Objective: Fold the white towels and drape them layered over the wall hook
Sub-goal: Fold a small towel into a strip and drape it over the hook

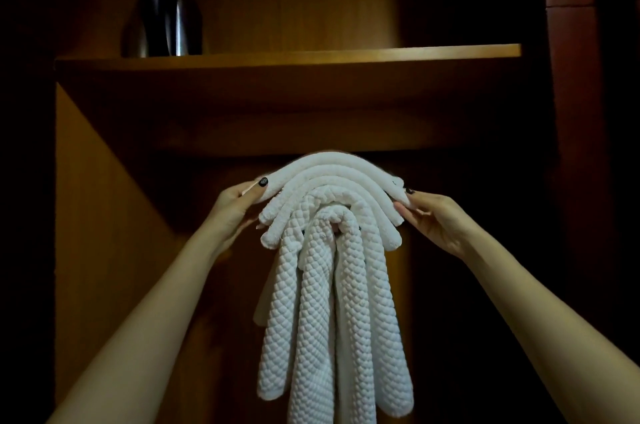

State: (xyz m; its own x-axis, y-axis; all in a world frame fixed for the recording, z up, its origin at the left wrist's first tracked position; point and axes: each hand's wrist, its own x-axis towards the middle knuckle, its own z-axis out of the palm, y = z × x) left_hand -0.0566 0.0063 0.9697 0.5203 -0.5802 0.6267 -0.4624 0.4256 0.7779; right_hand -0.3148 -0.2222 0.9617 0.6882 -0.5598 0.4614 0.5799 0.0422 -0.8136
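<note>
Both bare forearms stretch up and inward, wrists level. The left hand [239, 212] pinches the left end of the top towel [325, 162], thumb over it and fingers curled beneath. The right hand [431, 224] mirrors it, thumb and fingertips nipping the right end.

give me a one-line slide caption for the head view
Left hand and right hand pinch the ends of the top folded towel, arched over layered white towels hanging below a wooden shelf.

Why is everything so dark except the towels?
In the head view, dim light reaches mostly the white towels, the left hand, the right hand and the wooden shelf; the edges go black; the dark vase shows a glare streak and looks blurry.
</note>
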